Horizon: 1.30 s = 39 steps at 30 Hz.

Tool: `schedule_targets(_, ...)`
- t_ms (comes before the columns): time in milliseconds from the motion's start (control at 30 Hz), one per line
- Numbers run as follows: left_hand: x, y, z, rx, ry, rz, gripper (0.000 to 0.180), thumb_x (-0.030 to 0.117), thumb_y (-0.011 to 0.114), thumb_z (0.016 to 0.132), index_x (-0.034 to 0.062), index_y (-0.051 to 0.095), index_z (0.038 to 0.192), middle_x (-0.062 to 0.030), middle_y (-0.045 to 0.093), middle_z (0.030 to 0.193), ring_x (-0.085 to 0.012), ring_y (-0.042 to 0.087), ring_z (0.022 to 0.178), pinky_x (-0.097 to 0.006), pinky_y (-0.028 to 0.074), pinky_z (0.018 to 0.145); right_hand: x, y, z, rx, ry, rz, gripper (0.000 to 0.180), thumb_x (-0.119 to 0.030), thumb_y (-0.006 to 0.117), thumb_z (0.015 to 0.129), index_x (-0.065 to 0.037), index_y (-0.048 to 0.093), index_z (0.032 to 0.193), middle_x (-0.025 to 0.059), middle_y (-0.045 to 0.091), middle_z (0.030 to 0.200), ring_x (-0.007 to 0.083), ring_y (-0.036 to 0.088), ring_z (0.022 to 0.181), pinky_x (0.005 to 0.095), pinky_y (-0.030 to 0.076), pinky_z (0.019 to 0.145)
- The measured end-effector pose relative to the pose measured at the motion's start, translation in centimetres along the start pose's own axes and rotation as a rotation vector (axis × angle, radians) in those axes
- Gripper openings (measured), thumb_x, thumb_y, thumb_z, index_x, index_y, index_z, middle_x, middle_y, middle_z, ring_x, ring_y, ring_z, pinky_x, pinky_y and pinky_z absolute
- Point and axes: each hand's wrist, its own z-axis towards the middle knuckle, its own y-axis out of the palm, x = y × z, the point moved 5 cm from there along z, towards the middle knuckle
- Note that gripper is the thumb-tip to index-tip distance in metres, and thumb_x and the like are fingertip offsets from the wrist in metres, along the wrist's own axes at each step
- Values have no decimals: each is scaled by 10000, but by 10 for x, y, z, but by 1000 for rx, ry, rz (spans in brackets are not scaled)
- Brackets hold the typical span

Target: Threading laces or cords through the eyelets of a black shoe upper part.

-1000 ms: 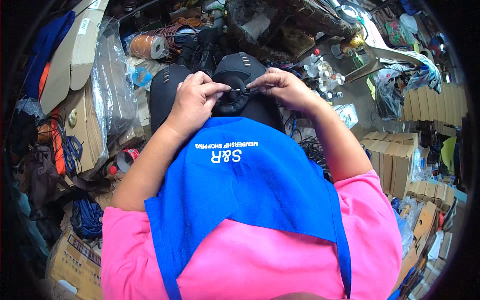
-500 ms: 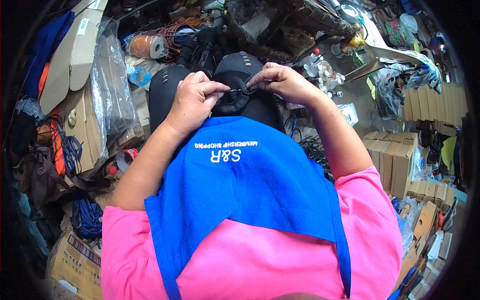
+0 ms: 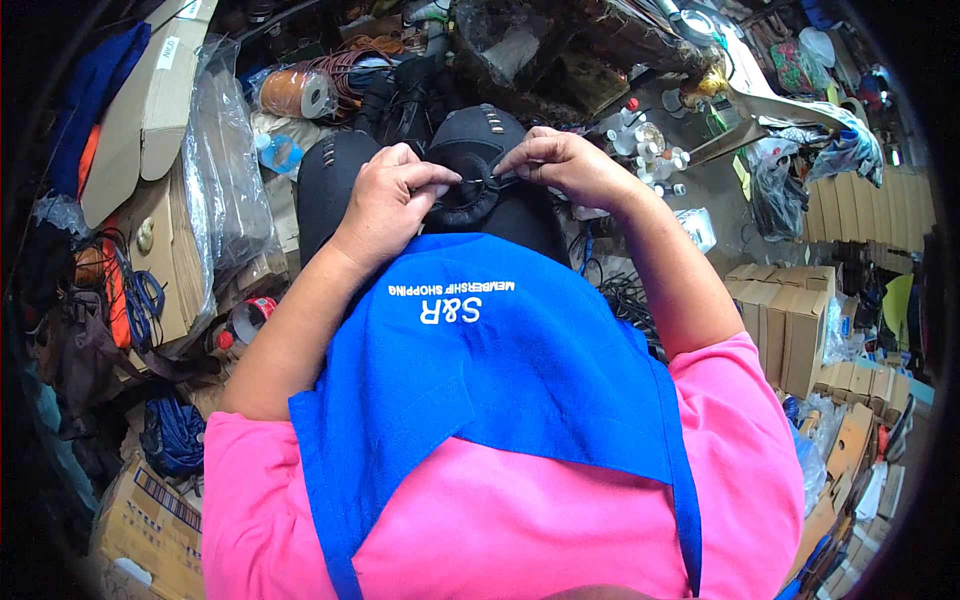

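Note:
A black item with a round, padded rim (image 3: 466,212) rests on my lap, at the edge of my blue apron (image 3: 500,350). From the left, my left hand (image 3: 395,198) reaches over it with thumb and forefinger pinched together. My right hand (image 3: 568,165) comes in from the right, its fingers pinched at the item's far right rim. Thin strands or tips show between the two sets of fingertips, too small to name. My fingers hide part of the item, and its kind is unclear.
Left of my legs lie a plastic-wrapped stack of cardboard (image 3: 228,175), an orange spool (image 3: 298,92) and a bottle with blue liquid (image 3: 279,153). Several small white bottles (image 3: 650,145) stand to the right. Stacked cardboard boxes (image 3: 790,320) and a plastic bag (image 3: 775,185) are farther right.
Both hands stay at the black item with fingers pinched. Only very slight shifts of the fingertips show.

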Motion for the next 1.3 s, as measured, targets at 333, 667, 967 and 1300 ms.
schedule_targets(333, 1, 0, 0, -5, -60, -75, 191, 23, 665, 739, 126, 720, 890, -54, 519, 726, -181, 520, 696, -287, 441, 646, 4, -1, 1, -21, -58, -10, 205, -101, 587, 851, -132, 691, 1025, 37, 546, 883, 155, 519, 895, 284, 420, 827)
schedule_targets(667, 1, 3, 3, -8, -12, -28, 177, 47, 673, 729, 152, 721, 863, -63, 531, 705, -225, 539, 720, -333, 464, 666, 4, -1, 1, -42, -42, 24, 206, -81, 579, 848, -111, 688, 1020, 39, 559, 918, 156, 515, 926, 289, 412, 852)
schedule_targets(967, -2, 11, 8, -29, 2, -38, 152, 50, 682, 720, 135, 718, 840, -62, 535, 694, -223, 546, 719, -332, 464, 666, 15, 2, 0, -90, 0, 149, 270, -66, 602, 822, -100, 681, 1079, 26, 575, 894, 144, 519, 915, 281, 408, 855)
schedule_targets(1300, -5, 15, 18, -141, -26, -75, 175, 19, 698, 715, 115, 722, 860, -69, 530, 731, -197, 565, 700, -297, 472, 647, 22, 8, 4, -135, 11, 222, 272, -83, 634, 818, -77, 674, 1087, 10, 555, 861, 116, 509, 895, 258, 408, 836)
